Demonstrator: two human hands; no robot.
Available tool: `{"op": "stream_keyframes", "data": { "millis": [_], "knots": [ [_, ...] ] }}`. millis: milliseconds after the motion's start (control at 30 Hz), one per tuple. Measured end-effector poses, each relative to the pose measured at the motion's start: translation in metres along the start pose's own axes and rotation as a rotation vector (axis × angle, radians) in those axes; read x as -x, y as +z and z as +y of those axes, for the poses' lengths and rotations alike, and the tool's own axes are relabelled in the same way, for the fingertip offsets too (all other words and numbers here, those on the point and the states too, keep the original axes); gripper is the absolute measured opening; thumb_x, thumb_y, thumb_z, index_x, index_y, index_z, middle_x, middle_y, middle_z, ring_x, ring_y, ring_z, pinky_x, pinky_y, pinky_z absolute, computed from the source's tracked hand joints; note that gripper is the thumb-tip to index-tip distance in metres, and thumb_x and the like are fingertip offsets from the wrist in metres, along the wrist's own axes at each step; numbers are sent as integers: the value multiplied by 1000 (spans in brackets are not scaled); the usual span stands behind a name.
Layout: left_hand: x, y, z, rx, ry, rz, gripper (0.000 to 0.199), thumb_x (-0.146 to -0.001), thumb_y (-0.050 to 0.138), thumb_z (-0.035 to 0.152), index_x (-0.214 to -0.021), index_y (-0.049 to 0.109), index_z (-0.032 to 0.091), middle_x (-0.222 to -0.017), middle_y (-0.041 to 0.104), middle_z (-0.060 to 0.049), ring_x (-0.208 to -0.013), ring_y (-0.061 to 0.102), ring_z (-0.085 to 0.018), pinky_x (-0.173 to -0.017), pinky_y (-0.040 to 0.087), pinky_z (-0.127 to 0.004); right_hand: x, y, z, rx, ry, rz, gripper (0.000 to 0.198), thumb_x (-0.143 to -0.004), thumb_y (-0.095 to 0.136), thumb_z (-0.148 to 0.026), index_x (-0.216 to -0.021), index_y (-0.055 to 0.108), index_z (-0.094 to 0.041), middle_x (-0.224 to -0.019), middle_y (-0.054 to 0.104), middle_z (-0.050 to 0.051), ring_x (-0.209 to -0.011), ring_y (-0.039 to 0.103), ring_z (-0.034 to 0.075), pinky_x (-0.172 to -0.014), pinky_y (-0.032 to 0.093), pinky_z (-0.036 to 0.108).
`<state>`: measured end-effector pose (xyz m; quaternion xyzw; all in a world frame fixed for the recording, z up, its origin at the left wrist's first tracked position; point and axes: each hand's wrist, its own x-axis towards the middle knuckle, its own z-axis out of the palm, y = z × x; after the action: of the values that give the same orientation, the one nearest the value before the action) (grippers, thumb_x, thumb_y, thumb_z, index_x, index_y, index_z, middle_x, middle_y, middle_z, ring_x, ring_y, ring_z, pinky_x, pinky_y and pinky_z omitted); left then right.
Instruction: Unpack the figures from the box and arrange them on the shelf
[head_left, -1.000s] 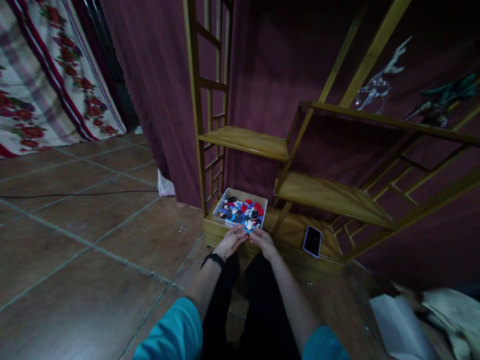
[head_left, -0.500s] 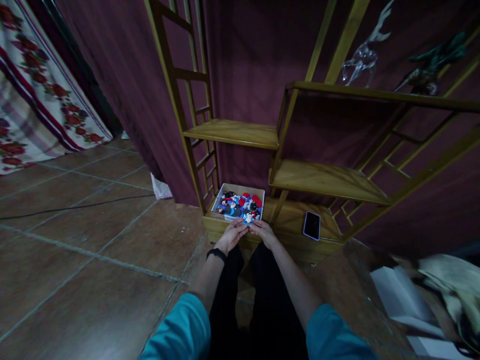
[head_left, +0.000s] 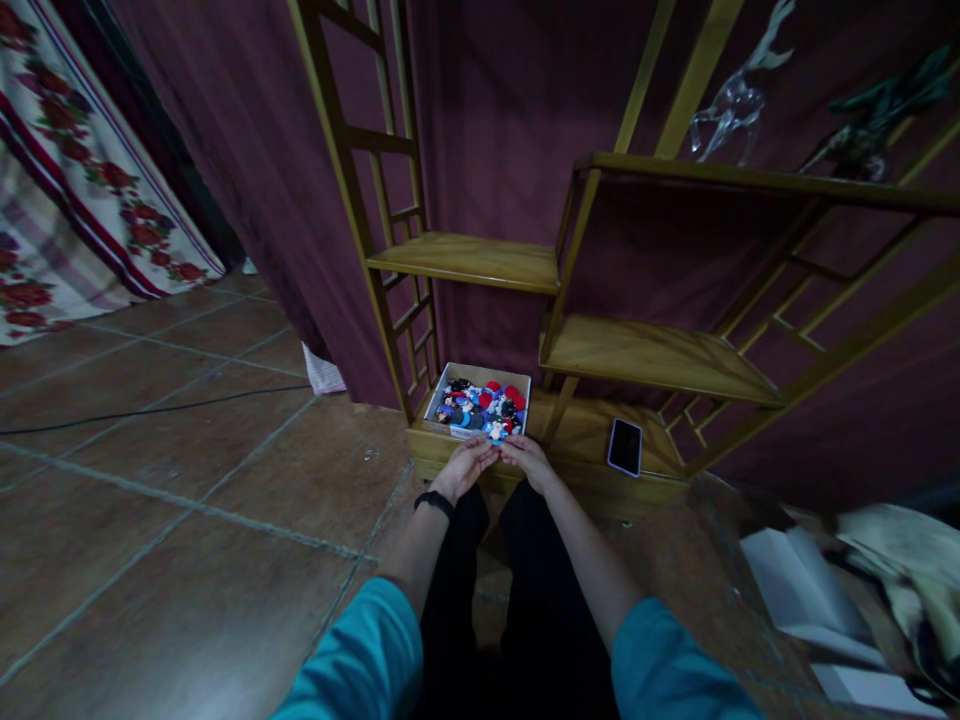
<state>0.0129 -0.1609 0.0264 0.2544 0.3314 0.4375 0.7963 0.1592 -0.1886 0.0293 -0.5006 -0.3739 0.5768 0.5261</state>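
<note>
Between my fingertips is a small figurine (head_left: 497,430), whitish on top with a blue base. My left hand (head_left: 469,464) grips it from the left, fingers closed. From the right, my right hand (head_left: 525,458) pinches the same figurine. Just behind it, a white cardboard box (head_left: 475,371) holds many small coloured figures (head_left: 480,402) in red, blue, black and white. The box rests on the low wooden base of a shelf unit. My hands are at the box's near edge.
A phone (head_left: 625,446) lies on the base to the right. Wooden shelves (head_left: 480,258) rise above the box. A clear deer figure (head_left: 731,110) and a dark statuette (head_left: 862,130) stand on the upper right shelf. White boxes (head_left: 802,585) lie on the floor at right.
Both hands stay on the figurine, which seems tilted slightly, with less of its blue base showing. The whole view has shifted a little.
</note>
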Motion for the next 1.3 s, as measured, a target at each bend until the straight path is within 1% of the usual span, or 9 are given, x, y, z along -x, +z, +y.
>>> {"op": "stream_keyframes", "data": {
  "millis": [267,467,667,900,1133,1300],
  "knots": [
    [2,2,2,15,-23,-7,7,-76,62,10,-82,60,11,-81,66,-8,-79,64,-14,-84,48,-30,-1,-1,2,-15,-1,-2,38,-55,74,-42,-84,65,-19,-78,65,1,-67,58,11,-66,46,26],
    [-1,0,1,24,-33,-10,8,-76,63,13,-83,59,11,-86,66,-10,-83,64,-16,-85,48,-31,0,-1,2,0,-22,-1,38,-56,73,-45,-82,65,-18,-71,63,1,-65,58,11,-64,46,25],
    [-3,-2,-1,18,-38,-10,11,-76,64,16,-85,59,12,-89,67,-11,-85,65,-16,-83,49,-30,-3,-2,5,-5,-12,14,37,-57,72,-45,-79,64,-18,-67,62,0,-63,57,10,-62,46,24],
    [-3,-2,0,20,-47,-16,12,-75,65,16,-84,59,11,-91,67,-12,-85,65,-16,-82,49,-29,-7,-4,8,-4,0,11,35,-58,72,-45,-79,64,-18,-66,62,0,-63,58,12,-64,47,26],
    [-2,-2,1,25,-41,-17,11,-75,65,16,-82,59,11,-87,67,-11,-83,65,-16,-83,49,-30,-8,-5,9,-6,2,7,37,-58,72,-46,-81,65,-18,-67,63,0,-63,59,12,-64,48,26],
    [-3,-4,0,9,-40,-29,14,-74,65,17,-86,60,11,-88,68,-11,-83,65,-16,-82,50,-29,-8,-4,10,4,0,32,38,-58,72,-48,-80,64,-18,-66,63,0,-63,60,12,-63,48,26]
  ]
}}
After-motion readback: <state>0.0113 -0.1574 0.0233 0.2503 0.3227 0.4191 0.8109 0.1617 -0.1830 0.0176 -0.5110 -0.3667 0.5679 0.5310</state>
